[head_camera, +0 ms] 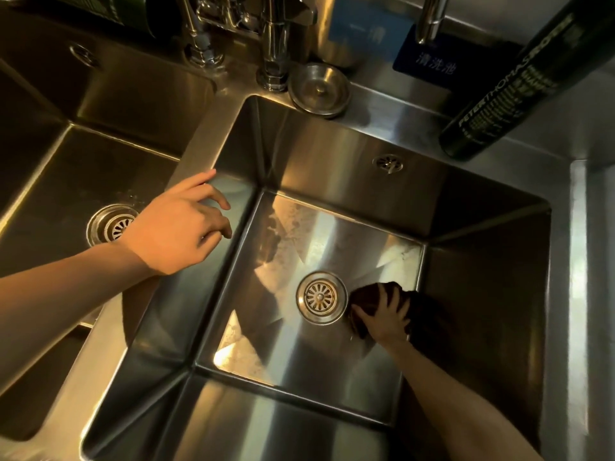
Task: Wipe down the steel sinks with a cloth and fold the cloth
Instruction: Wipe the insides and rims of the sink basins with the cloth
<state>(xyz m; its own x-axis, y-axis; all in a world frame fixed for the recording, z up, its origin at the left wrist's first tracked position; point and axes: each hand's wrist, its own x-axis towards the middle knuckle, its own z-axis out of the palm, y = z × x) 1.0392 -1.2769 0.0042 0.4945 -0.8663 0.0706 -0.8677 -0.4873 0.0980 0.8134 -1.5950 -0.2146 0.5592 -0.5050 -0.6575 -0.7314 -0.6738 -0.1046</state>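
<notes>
**Centre sink under wipe, cloth on the basin floor beside the drain**

At the left of the frame lies the left sink [66, 181], its floor dull, with a round strainer drain [111, 226] in the bottom. A dark bottle [133, 11] stands at the upper left, partly cut off by the frame edge.

The left hand [179, 227] is over the steel divider [199, 144] between the two basins. Its fingers are loosely spread and slightly bent, and it holds nothing. Whether the fingertips touch the steel cannot be told.

Chrome taps [206, 34] rise behind the divider at the upper centre. A round steel drain cover [319, 89] rests on the worktop just beside them, at the back rim of the centre basin.

The centre sink [332, 154] fills the middle of the frame. Its floor shows streaky pale patches at the left and lower left. Its strainer drain [321, 297] sits mid-floor, and an overflow outlet [387, 163] is set in the back wall.

The cloth [367, 292], dark and bunched, lies on the basin floor just right of the drain. The right hand [387, 317] is on top of it, fingers spread wide and pressing it down against the steel.

At the upper right, a blue sign [432, 58] with white characters stands behind a spout. A tall dark bottle [512, 84] with pale lettering stands on the worktop at the back right corner of the basin.
</notes>
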